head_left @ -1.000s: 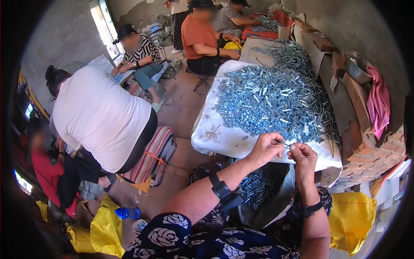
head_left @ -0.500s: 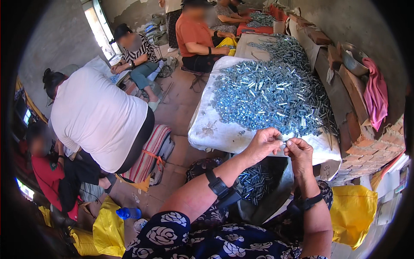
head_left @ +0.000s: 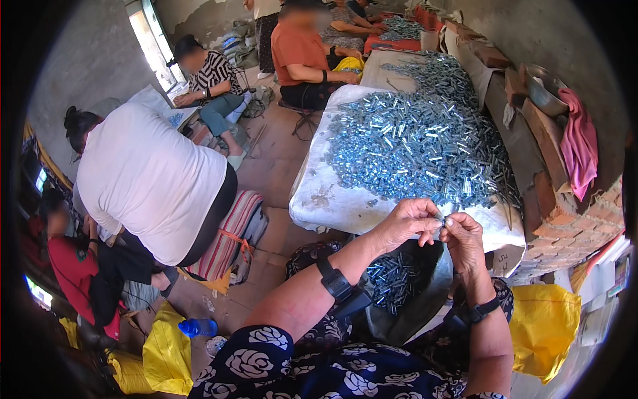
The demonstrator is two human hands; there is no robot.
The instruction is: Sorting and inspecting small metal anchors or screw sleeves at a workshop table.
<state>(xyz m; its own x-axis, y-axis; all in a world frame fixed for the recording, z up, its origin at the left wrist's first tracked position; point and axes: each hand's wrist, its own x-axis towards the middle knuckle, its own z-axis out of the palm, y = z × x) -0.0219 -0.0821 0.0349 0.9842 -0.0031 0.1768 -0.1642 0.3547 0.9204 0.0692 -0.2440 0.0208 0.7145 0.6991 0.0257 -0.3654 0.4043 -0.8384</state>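
Over the near edge of the table, my left hand (head_left: 413,223) and my right hand (head_left: 463,238) meet fingertip to fingertip. Each is closed in a pinch on a small metal part (head_left: 440,220), mostly hidden by the fingers. Just beyond them spreads a wide heap of small shiny metal pieces (head_left: 412,143), many of them short cylinders, on a white cloth-covered table (head_left: 316,199). Below my hands, a dark open container (head_left: 428,286) by my lap holds slim metal pieces (head_left: 392,278).
A low brick wall (head_left: 578,229) runs along the right, bearing a metal bowl (head_left: 545,93) and a pink cloth (head_left: 579,143). Yellow sacks (head_left: 541,326) lie on both sides of me. A blue bottle (head_left: 198,327) is at lower left. Several people sit working nearby, one in a white shirt (head_left: 149,173).
My hands stay nearly in place; the fingertips have shifted slightly around the small metal part. At the left, the person in the striped top has moved their head and arms a little.
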